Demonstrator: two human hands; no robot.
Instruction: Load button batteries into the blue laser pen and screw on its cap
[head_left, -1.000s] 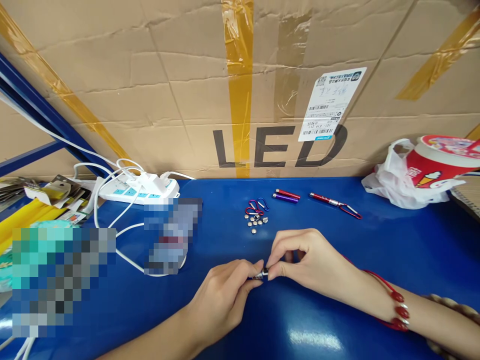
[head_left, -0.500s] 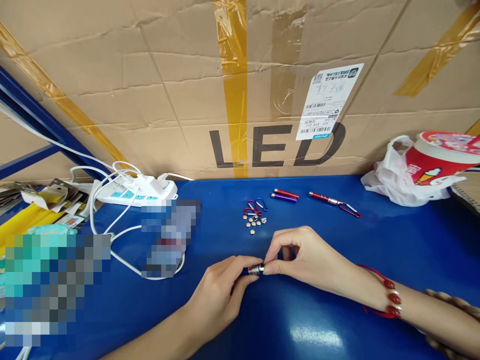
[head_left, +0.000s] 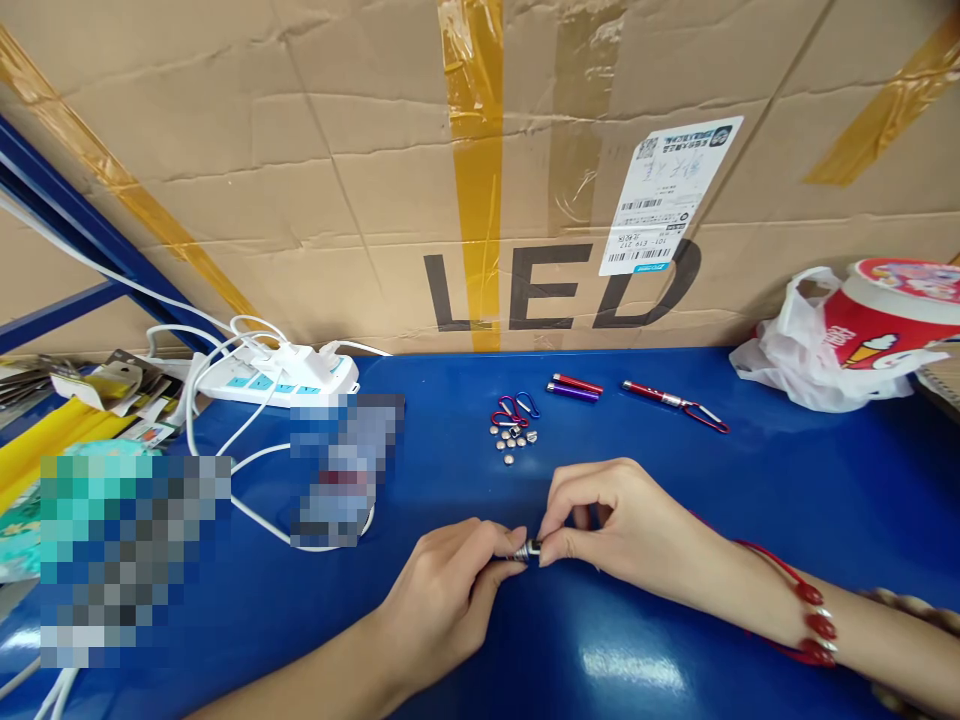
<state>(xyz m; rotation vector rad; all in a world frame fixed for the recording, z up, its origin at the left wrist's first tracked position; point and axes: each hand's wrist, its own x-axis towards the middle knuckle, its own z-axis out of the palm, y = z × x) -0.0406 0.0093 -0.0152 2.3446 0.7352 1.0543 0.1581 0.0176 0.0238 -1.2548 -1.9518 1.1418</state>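
Between my two hands, low in the middle, is a small penlight part [head_left: 521, 552] with a silver ringed end. My left hand [head_left: 450, 580] pinches it between thumb and fingers, which hide most of it. From the right, my right hand [head_left: 626, 520] pinches a tiny silver and dark piece [head_left: 535, 548] against that end; its exact kind is too small to tell. Beyond the hands lie several button cells [head_left: 508, 460], red carabiners [head_left: 508, 412] and a blue carabiner [head_left: 528, 404]. Further back are a red tube [head_left: 581, 383], a purple tube [head_left: 574, 393] and a red penlight [head_left: 652, 394] with a carabiner attached.
A white power strip [head_left: 330, 378] with looping cables and a blurred-out flat object [head_left: 352, 470] are at left, near yellow packages [head_left: 67, 440]. A red cup [head_left: 862, 320] in a plastic bag stands at right. A large cardboard box [head_left: 360, 130] rises behind the blue table [head_left: 427, 430].
The view has shifted slightly. Both hands stay together at the penlight part; the dark blue length seen beside my left fingers is now hidden, and a dark bit shows at my right fingertips.
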